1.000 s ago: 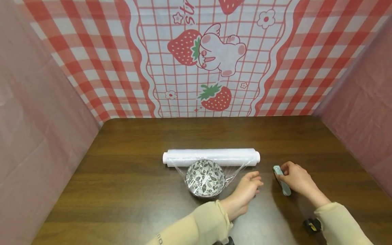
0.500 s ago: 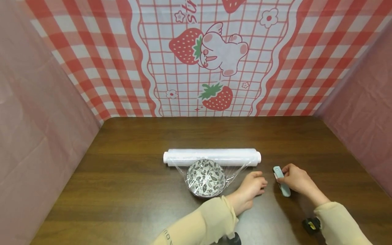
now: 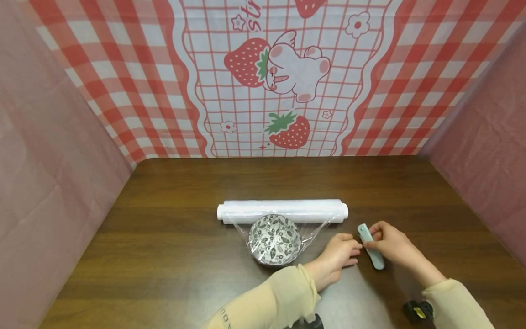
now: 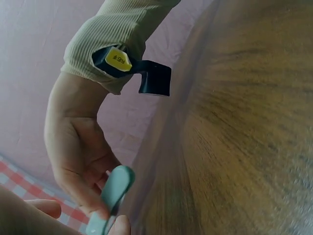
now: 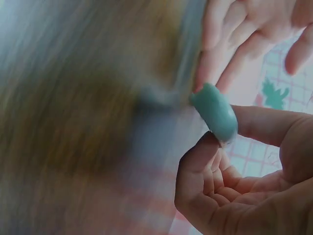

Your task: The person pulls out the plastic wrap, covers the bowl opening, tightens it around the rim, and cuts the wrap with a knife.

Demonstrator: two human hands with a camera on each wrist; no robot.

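A slim mint-green folding knife (image 3: 371,247), a pivot dot at its far end, is held above the table by my right hand (image 3: 392,242). In the right wrist view, thumb and finger pinch the knife (image 5: 217,112) between them. My left hand (image 3: 337,257) has come close to the knife's left side, holding nothing, its fingers loosely bent. Whether its fingertips touch the knife is hard to tell. Left of my hands, a dark floral-patterned bowl (image 3: 274,240) stands under clear cling film. That film stretches from a white cling film roll (image 3: 283,211) lying behind the bowl.
The brown wooden table (image 3: 164,256) reaches back to a red-checked strawberry cloth (image 3: 287,130). Pink cloth hangs on both sides. A black wrist camera mount (image 3: 418,310) sits at the right sleeve.
My right hand has brought the folding knife left, toward the left hand. My left hand has shifted a little right, away from the bowl. The bowl and roll stay put.
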